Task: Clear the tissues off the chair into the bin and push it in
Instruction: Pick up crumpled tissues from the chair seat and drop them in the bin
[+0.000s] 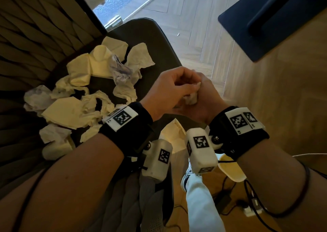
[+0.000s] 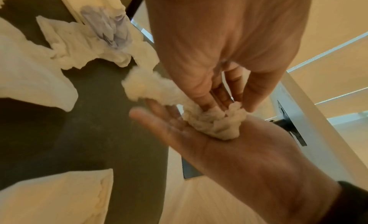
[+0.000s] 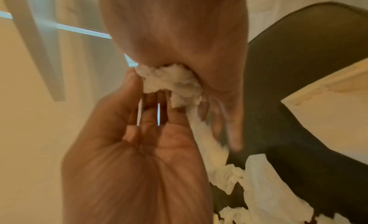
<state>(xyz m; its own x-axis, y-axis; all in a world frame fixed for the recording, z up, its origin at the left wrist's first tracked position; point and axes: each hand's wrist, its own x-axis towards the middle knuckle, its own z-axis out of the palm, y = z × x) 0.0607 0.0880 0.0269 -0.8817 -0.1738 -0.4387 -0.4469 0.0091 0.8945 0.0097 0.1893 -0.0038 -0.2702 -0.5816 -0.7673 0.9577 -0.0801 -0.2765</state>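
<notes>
**Both hands closed on one wad over the seat edge**

Hands first: we see the left hand (image 1: 169, 88) and the right hand (image 1: 203, 97) meeting above the front edge of the dark chair (image 1: 159, 42), with a crumpled tissue wad (image 1: 192, 95) pressed between them. From the left wrist view, our left fingers (image 2: 201, 92) curl down and pinch the wad (image 2: 215, 122) against the right palm (image 2: 239, 156), which lies flat and upturned beneath it. A twisted tail of the same tissue trails out over the right fingertips toward the seat. From the right wrist view the right fingers (image 3: 151, 111) reach up to the wad (image 3: 173, 81); motion blur softens their outline.

On the seat to our left lies a spread of tissues (image 1: 85, 97), cream and white, a few marked with bluish smudges. We cannot find the bin in any view.
</notes>
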